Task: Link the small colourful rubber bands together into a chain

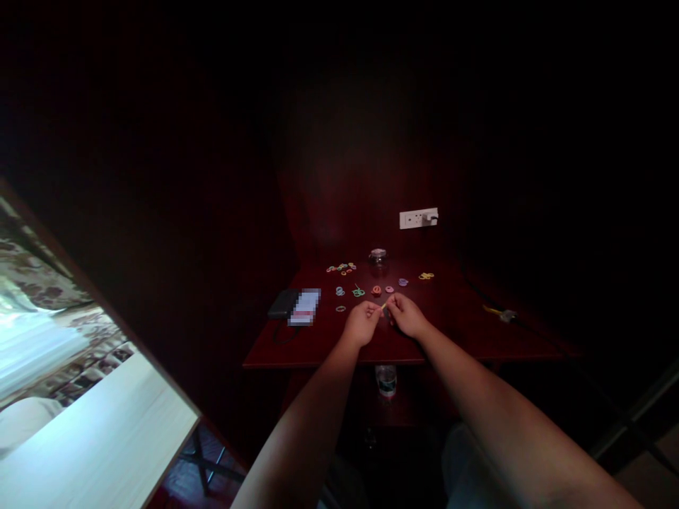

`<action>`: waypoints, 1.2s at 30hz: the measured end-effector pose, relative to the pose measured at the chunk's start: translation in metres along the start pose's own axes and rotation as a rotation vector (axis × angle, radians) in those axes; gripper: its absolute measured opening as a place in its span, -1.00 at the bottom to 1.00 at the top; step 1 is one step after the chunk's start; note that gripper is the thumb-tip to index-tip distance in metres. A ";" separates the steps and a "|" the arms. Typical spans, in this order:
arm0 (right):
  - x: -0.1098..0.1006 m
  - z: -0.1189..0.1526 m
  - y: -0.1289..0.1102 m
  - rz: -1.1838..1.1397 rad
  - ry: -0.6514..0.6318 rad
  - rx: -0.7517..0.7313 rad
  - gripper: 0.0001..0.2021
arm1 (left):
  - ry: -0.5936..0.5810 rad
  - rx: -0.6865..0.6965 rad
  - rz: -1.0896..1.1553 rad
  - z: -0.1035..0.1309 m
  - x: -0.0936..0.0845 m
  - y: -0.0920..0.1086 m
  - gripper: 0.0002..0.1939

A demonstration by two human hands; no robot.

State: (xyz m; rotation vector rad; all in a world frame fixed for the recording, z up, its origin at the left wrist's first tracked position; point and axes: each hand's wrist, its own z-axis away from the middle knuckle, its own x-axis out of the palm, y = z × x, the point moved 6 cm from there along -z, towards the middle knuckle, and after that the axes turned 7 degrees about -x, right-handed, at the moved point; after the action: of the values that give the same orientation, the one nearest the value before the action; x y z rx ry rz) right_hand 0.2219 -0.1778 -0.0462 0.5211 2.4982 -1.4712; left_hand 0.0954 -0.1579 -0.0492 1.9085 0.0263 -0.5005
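You're at a glossy dark red wooden table [318,348], boxed in by dark wooden panels [339,205]. Landmark: the small clear round jar [378,259] at the table's back.

Your left hand [362,324] and right hand [406,316] are both nearer you than the jar, fingers closed in a pinch, fingertips just beside each other. Between them they grip a small thin yellow band [385,307], in front of the jar.

Small looped bands lie in single-colour clusters: pale blue bands [340,290] and green bands [358,292] left and nearer than the jar, orange bands [376,290] straight in front of it, pink bands [390,289] and purple bands [403,282] to its near right, yellow bands [426,276] further right. Mixed multicoloured bands [343,266] sit left of the jar.

White rectangular socket plate [408,220] on the wall, up and right of the jar, white plug [432,218] in it. Well left and nearer: flat black case [282,304] and a lit rectangular phone [305,307]. Far left of the jar, past the panel: pale wood-topped table [100,431], brown patterned fabric [32,276], daylight.

Writing: phone screen's pixelated, unreadable. Clear plastic bottle [387,380] under the tabletop, nearer you than the jar, has a label; print too small to read.
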 end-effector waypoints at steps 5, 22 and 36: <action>-0.002 -0.001 0.004 -0.010 0.038 0.022 -0.77 | -0.036 -0.002 -0.019 0.001 0.002 0.002 -0.83; 0.012 0.001 0.001 -0.036 -0.167 -0.112 -0.76 | 0.063 -0.027 0.043 0.002 -0.004 0.003 -0.92; 0.002 -0.001 0.004 -0.107 -0.018 0.022 -0.79 | -0.061 -0.008 0.023 0.003 0.002 0.003 -0.86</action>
State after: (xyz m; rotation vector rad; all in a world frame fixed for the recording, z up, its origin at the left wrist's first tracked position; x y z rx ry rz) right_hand 0.2212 -0.1751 -0.0497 0.3817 2.5347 -1.5347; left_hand 0.0971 -0.1625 -0.0486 1.8827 -0.0330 -0.5423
